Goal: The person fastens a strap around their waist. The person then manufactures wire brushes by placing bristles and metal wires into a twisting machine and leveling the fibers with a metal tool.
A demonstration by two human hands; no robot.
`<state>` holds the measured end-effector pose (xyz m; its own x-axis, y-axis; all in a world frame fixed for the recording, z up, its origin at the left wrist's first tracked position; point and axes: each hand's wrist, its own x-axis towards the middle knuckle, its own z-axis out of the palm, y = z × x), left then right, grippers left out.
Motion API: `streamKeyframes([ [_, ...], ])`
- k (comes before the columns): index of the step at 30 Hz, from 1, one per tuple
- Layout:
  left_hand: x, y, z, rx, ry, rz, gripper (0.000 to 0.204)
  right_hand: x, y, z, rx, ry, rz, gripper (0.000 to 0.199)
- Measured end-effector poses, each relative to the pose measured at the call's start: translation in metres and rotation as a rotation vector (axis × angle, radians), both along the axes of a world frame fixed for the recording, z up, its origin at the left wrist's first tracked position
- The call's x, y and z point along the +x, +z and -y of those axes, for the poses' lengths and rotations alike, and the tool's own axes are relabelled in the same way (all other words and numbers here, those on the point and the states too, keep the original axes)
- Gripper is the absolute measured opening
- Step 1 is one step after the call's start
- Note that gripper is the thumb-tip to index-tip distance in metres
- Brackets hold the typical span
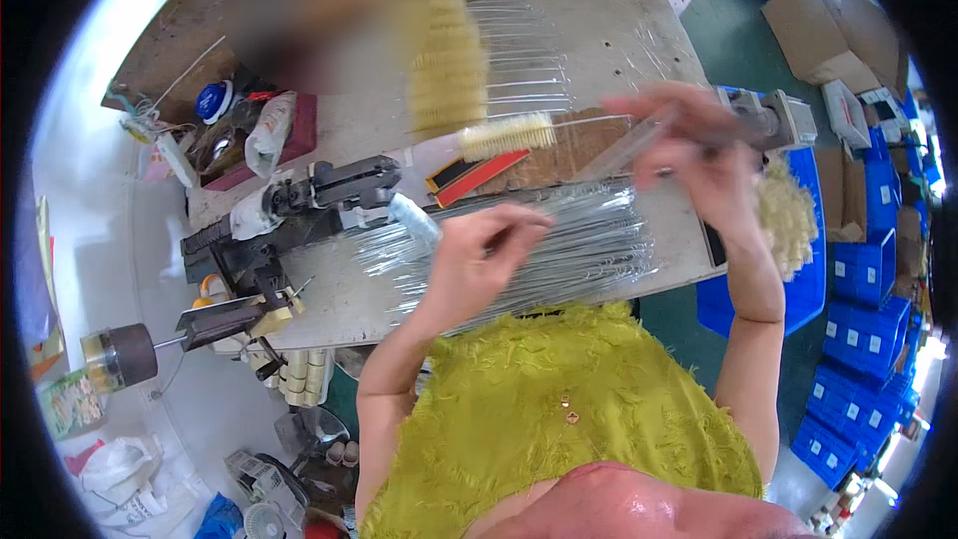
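My left hand is over a dense pile of thin metal wires, its fingers curled and pressed together; whatever they hold is too small to make out. Close to its wrist is a pale blue wrapped piece beside the black metal machine. My right hand is raised at the table's right side, smeared by motion, so its fingers cannot be read. Between the hands lies a cream-bristled brush, its wire stem reaching toward the right hand. A red and black flat strip lies just below the brush.
Finished-looking cream brushes lie in a row at the back with their wire stems pointing right. A blue bin holding cream bristle bundles stands off the table's right edge. A box of small items sits behind the machine.
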<state>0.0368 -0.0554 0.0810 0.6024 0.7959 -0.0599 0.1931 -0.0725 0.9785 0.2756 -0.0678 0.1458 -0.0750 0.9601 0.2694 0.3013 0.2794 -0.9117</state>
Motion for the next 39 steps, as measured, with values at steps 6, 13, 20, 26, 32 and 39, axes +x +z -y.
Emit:
streamKeyframes([
  [6,-0.086,0.0,0.001,0.092,0.468,-0.031,0.021,0.011,-0.141,-0.077,0.35,0.003,0.941,0.037],
  [13,0.004,-0.002,-0.053,0.79,0.295,-0.504,0.011,-0.029,-0.165,-0.132,0.368,-0.158,0.514,0.02],
  [20,0.063,-0.017,-0.088,0.815,0.029,-0.441,0.012,0.023,-0.121,-0.023,0.873,-0.026,0.949,0.033],
  [26,0.039,-0.021,-0.068,0.804,-0.008,-0.34,0.013,0.066,-0.101,-0.02,0.701,-0.224,1.338,0.04],
  [32,-0.004,-0.023,-0.045,0.924,0.135,-0.47,0.02,-0.013,-0.089,-0.036,0.609,0.119,1.054,0.037],
  [39,-0.044,-0.043,0.018,0.303,0.597,-0.247,0.016,-0.095,-0.096,-0.085,0.46,0.312,0.675,0.035],
])
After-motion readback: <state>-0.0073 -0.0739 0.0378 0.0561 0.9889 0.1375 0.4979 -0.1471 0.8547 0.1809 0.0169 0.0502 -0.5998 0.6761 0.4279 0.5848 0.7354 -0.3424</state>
